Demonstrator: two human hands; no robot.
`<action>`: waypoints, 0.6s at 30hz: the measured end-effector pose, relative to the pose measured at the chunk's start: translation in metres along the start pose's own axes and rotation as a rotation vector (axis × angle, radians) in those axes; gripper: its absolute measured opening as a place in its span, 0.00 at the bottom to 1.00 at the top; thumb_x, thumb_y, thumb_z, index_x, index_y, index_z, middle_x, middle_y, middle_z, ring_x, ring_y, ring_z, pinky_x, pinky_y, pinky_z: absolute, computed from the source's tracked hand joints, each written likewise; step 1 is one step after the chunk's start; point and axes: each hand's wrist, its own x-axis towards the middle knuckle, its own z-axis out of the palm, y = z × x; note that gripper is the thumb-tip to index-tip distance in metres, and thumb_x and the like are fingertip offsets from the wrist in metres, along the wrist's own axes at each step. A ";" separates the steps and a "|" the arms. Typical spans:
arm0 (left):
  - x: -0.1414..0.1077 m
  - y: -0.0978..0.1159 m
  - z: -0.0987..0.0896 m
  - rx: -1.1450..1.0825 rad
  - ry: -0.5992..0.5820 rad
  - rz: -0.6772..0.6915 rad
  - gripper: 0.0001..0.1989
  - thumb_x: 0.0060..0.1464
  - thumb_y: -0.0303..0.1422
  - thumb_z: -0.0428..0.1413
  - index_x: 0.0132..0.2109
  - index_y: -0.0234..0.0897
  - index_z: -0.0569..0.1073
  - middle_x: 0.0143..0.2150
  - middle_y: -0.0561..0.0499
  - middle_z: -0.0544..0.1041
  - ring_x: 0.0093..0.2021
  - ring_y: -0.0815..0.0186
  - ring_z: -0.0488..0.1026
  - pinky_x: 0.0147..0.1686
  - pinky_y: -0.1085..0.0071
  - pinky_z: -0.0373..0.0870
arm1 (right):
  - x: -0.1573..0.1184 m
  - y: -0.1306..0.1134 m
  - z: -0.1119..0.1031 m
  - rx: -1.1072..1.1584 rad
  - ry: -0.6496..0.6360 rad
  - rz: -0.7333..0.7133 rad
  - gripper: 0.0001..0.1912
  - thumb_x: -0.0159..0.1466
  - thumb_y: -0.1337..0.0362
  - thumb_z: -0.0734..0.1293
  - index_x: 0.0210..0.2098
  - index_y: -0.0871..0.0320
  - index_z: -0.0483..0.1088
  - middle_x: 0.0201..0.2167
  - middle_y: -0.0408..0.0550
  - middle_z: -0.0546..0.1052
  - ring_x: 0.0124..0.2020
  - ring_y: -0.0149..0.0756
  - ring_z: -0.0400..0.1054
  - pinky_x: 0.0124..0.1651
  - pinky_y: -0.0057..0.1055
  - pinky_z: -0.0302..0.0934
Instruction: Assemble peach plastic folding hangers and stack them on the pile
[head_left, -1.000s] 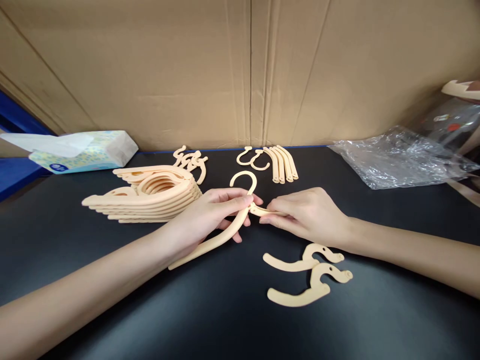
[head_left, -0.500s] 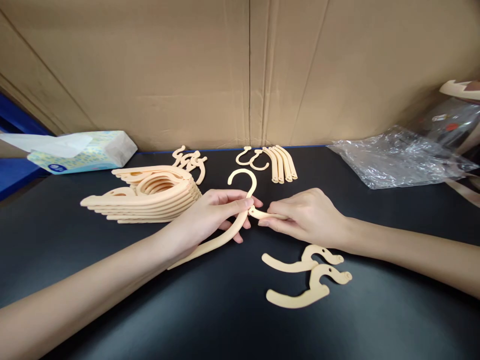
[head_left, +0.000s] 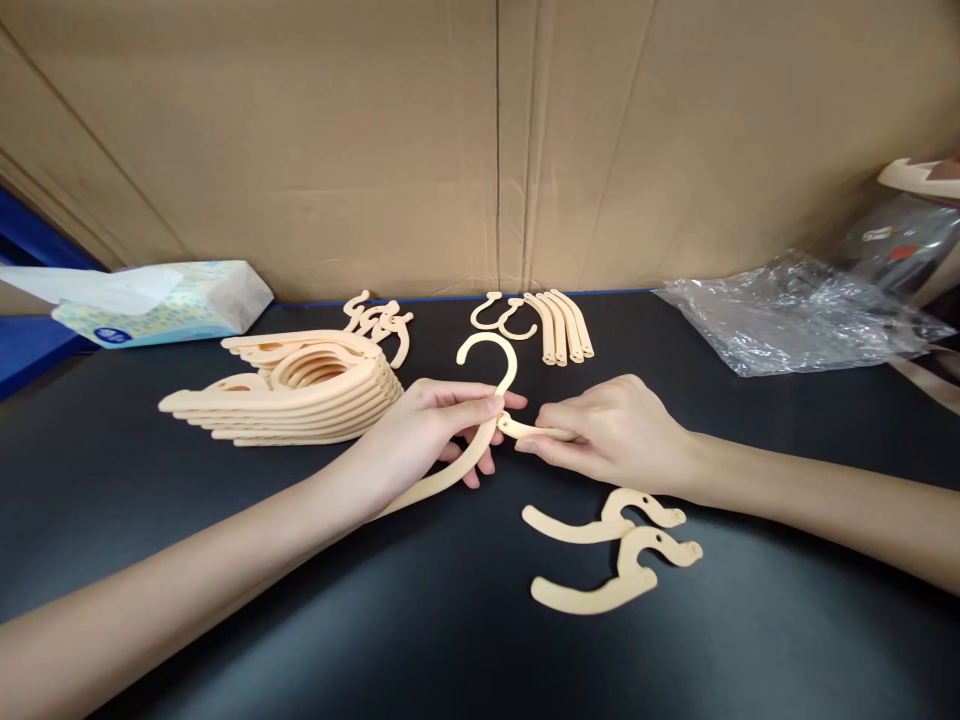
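Near the middle of the table, my left hand (head_left: 439, 425) pinches a cream hanger piece (head_left: 459, 470) just below its round hook, which curves upward. One long arm of that piece runs down to the left, partly behind my wrist. My right hand (head_left: 611, 430) is closed around a short cream arm (head_left: 517, 429), whose holed end meets the hanger piece at my left fingertips. Whether the two are fastened together is hidden by the fingers. Two curved cream pieces (head_left: 592, 598) lie on the table below my right hand.
A stack of cream hangers (head_left: 337, 405) lies at left, small curved parts (head_left: 382, 320) behind it. Two loose hooks (head_left: 491, 318) and several straight arms (head_left: 559, 328) lie at the back. A tissue pack (head_left: 187, 305) is back left, clear plastic (head_left: 787, 315) back right, cardboard (head_left: 337, 150) behind.
The hanger piece in my left hand has turned slightly, its lower arm now showing less beyond my wrist. My right hand has barely moved, and both grips stay closed.
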 end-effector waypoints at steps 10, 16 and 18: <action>0.000 0.002 0.000 0.008 0.005 -0.024 0.12 0.55 0.34 0.59 0.44 0.33 0.80 0.27 0.52 0.74 0.23 0.68 0.73 0.23 0.73 0.72 | 0.001 0.001 -0.002 0.043 -0.008 0.022 0.28 0.70 0.51 0.56 0.19 0.59 0.66 0.12 0.38 0.59 0.15 0.25 0.50 0.21 0.26 0.38; -0.001 0.001 -0.001 0.016 -0.004 -0.016 0.12 0.55 0.34 0.58 0.44 0.33 0.80 0.28 0.52 0.74 0.23 0.69 0.73 0.23 0.74 0.72 | 0.001 0.001 -0.001 0.054 -0.005 0.006 0.27 0.70 0.52 0.57 0.20 0.59 0.66 0.13 0.38 0.61 0.16 0.25 0.52 0.22 0.26 0.39; -0.001 0.001 -0.001 0.018 -0.017 -0.011 0.12 0.56 0.34 0.58 0.44 0.33 0.80 0.28 0.52 0.74 0.24 0.70 0.73 0.23 0.74 0.72 | 0.001 0.002 0.000 0.066 0.004 -0.009 0.27 0.70 0.52 0.57 0.19 0.59 0.65 0.13 0.38 0.62 0.16 0.25 0.53 0.22 0.27 0.40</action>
